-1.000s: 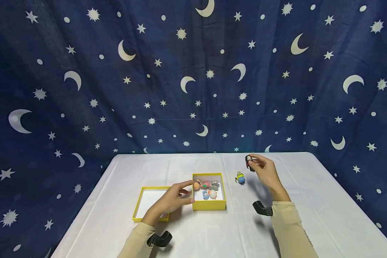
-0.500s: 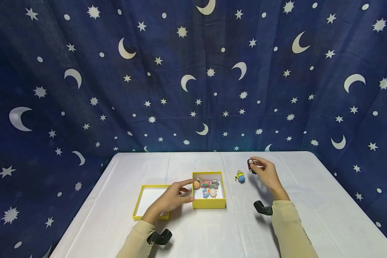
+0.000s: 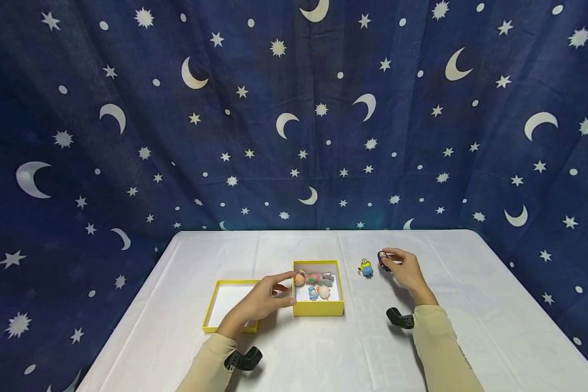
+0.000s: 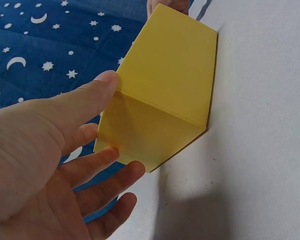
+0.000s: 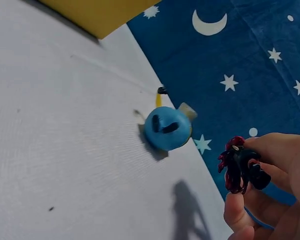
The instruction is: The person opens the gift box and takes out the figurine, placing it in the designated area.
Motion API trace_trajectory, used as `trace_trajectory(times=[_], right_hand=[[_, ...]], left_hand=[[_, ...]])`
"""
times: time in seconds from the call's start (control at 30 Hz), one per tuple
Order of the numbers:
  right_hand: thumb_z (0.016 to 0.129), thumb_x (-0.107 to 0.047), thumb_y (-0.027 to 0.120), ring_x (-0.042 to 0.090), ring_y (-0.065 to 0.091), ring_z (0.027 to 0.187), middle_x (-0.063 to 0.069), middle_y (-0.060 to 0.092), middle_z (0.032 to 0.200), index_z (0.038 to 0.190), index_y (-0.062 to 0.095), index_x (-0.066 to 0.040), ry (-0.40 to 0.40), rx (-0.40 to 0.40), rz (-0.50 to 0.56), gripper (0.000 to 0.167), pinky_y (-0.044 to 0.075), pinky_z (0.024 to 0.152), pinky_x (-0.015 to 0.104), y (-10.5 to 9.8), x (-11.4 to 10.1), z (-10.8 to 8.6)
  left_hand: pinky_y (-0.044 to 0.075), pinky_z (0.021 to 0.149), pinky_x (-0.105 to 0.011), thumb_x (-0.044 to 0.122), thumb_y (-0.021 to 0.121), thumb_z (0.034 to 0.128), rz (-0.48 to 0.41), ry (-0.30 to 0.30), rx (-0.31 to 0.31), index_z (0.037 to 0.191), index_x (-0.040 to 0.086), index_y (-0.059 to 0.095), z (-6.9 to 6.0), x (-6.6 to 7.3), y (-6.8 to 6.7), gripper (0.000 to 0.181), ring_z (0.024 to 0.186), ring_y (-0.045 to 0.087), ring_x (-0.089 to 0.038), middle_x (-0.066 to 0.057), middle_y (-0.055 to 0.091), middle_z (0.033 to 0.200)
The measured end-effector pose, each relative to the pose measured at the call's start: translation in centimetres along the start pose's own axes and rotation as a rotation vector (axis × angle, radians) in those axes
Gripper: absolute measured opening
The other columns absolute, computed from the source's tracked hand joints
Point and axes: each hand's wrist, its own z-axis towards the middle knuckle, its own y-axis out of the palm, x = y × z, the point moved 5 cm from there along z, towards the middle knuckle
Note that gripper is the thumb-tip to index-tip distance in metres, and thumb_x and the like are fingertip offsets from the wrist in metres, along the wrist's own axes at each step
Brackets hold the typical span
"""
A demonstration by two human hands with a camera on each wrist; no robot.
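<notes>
In the head view my right hand (image 3: 408,273) holds a small dark-haired figurine (image 3: 383,261) between thumb and fingers, over the table. The right wrist view shows that figurine (image 5: 242,165) in black and dark red. Just left of it a yellow and blue Minion figurine (image 3: 366,268) is on the table. My left hand (image 3: 263,298) touches the left side of a yellow box (image 3: 318,308), thumb near its front corner. In the left wrist view the fingertips rest against the box wall (image 4: 155,110), fingers spread. Several small toys (image 3: 313,278) lie inside the box.
A yellow-rimmed lid (image 3: 214,306) with a white inside lies left of the box, partly behind my left hand. A white cloth covers the table (image 3: 318,354). Behind it hangs a dark blue curtain (image 3: 255,136) with moons and stars.
My right hand has lowered the dark-haired figurine toward the table, right beside the Minion. The left hand stays at the box.
</notes>
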Motion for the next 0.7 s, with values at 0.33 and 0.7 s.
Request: trace_trajectory(times=[0.33,0.7], right_hand=[[0.100,-0.011,0.060,0.042,0.059,0.116,0.032,0.062,0.127,0.131,0.063,0.007,0.057,-0.012,-0.062,0.036,0.051,0.079,0.025,0.9,1.0,0.1],[0.099,-0.014,0.060,0.043,0.058,0.119,0.029,0.064,0.118,0.129,0.064,0.006,0.088,0.019,-0.054,0.036,0.045,0.105,0.056,1.4,2.0,0.1]], left_hand=[[0.050,0.105,-0.056,0.018,0.073,0.0937,-0.003,0.004,0.000,0.152,0.005,0.046,0.1,-0.1,0.0,0.065,0.123,0.062,-0.039,-0.018,0.049,0.154],[0.049,0.106,-0.057,0.016,0.072,0.0943,0.008,0.011,-0.003,0.152,0.004,0.045,0.1,0.0,0.1,0.065,0.122,0.062,-0.040,-0.018,0.050,0.153]])
